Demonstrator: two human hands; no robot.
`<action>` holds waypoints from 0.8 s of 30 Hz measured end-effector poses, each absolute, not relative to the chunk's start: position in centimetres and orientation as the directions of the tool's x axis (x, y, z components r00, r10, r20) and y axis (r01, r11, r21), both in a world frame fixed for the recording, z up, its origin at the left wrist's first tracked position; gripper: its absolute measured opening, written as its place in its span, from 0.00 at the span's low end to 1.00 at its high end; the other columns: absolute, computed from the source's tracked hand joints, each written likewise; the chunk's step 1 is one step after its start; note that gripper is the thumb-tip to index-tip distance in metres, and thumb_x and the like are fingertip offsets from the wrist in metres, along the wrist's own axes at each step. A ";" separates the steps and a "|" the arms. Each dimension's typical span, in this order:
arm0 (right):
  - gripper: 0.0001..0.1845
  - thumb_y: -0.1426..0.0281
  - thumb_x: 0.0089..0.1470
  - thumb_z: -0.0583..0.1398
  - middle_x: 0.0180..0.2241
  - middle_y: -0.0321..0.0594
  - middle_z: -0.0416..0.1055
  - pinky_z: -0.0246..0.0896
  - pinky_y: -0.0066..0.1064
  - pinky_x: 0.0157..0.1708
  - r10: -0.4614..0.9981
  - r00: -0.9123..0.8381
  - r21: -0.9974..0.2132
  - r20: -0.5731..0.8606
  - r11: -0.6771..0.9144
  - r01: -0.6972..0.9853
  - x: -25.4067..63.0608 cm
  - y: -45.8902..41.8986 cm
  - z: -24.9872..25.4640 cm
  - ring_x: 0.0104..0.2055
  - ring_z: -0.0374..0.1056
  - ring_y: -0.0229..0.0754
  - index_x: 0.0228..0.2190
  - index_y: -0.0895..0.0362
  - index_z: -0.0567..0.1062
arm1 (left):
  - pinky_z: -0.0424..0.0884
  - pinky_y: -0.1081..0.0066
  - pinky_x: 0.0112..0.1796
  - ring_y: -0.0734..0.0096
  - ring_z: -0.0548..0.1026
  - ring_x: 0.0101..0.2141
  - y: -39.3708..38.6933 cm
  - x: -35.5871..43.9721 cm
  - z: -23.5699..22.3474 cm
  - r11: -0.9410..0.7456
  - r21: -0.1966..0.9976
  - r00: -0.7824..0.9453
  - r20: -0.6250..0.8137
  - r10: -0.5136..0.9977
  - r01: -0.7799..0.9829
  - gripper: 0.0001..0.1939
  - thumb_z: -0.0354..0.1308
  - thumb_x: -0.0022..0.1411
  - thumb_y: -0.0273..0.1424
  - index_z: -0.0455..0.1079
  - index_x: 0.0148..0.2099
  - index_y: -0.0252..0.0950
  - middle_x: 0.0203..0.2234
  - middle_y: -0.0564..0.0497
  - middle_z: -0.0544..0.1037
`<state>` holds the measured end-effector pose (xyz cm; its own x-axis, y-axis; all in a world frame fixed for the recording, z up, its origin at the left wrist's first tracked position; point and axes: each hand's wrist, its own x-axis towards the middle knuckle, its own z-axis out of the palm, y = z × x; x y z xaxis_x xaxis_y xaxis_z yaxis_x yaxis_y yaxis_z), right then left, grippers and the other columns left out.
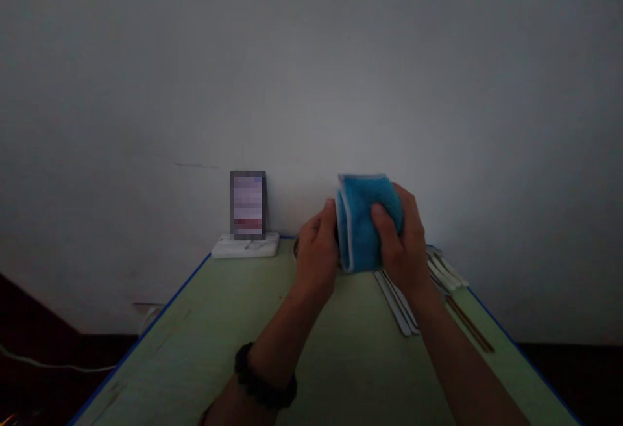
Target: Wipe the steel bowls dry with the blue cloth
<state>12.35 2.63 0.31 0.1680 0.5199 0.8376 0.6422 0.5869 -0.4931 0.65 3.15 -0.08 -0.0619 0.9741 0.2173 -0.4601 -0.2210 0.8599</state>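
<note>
My right hand (403, 244) is closed around a folded blue cloth (363, 225) with a pale edge, held above the far end of the green table (219, 341). My left hand (316, 254) is closed against the cloth's left side; what its fingers grip is hidden behind the cloth. A dark band sits on my left wrist (265, 377).
Several long flat utensils and chopsticks (428, 296) lie on the table under my right hand. A phone (248, 205) stands upright on a white stand (246, 245) at the table's far edge by the white wall. White cables (73, 366) run along the dark floor at left.
</note>
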 end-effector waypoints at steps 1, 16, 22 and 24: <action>0.20 0.59 0.56 0.51 0.48 0.44 0.65 0.54 0.43 0.51 0.560 0.177 -0.538 0.809 0.586 0.606 12.6 2.6 0.4 0.51 0.61 0.45 0.46 0.55 0.65 | 0.65 0.75 0.24 0.78 0.66 0.17 3.4 0.3 0.1 -0.177 0.842 -0.051 0.175 0.983 -0.510 0.17 0.55 0.54 0.42 0.68 0.23 0.34 0.14 0.57 0.68; 0.27 0.61 0.60 0.44 0.60 0.49 0.51 0.40 0.49 0.60 0.604 -0.025 -0.420 0.796 0.582 0.696 11.5 4.1 -1.9 0.64 0.40 0.46 0.57 0.60 0.54 | 0.72 0.75 0.34 0.74 0.76 0.27 6.8 -2.8 0.5 0.103 0.306 0.073 -0.109 0.991 -0.946 0.21 0.36 0.67 0.31 0.70 0.40 0.27 0.21 0.49 0.77; 0.32 0.59 0.60 0.43 0.59 0.57 0.51 0.37 0.52 0.60 0.628 0.000 -0.331 0.778 0.410 0.850 11.0 4.2 -2.1 0.65 0.36 0.49 0.58 0.69 0.52 | 0.73 0.77 0.31 0.76 0.76 0.23 5.7 -2.5 1.4 0.044 0.358 0.012 -0.091 0.996 -0.933 0.24 0.34 0.68 0.32 0.69 0.32 0.29 0.18 0.49 0.77; 0.31 0.60 0.60 0.42 0.60 0.55 0.50 0.39 0.51 0.60 0.604 0.014 -0.327 0.797 0.412 0.850 11.3 4.1 -1.8 0.65 0.37 0.48 0.58 0.68 0.51 | 0.72 0.77 0.29 0.76 0.75 0.22 5.6 -2.3 1.6 0.054 0.354 0.023 -0.089 0.996 -0.934 0.24 0.34 0.68 0.31 0.70 0.33 0.28 0.17 0.49 0.76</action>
<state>11.26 4.07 -1.79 0.0143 0.6036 0.7972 0.8502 0.4123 -0.3274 -2.28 5.58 1.56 0.0234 0.9957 -0.0892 -0.9337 0.0537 0.3539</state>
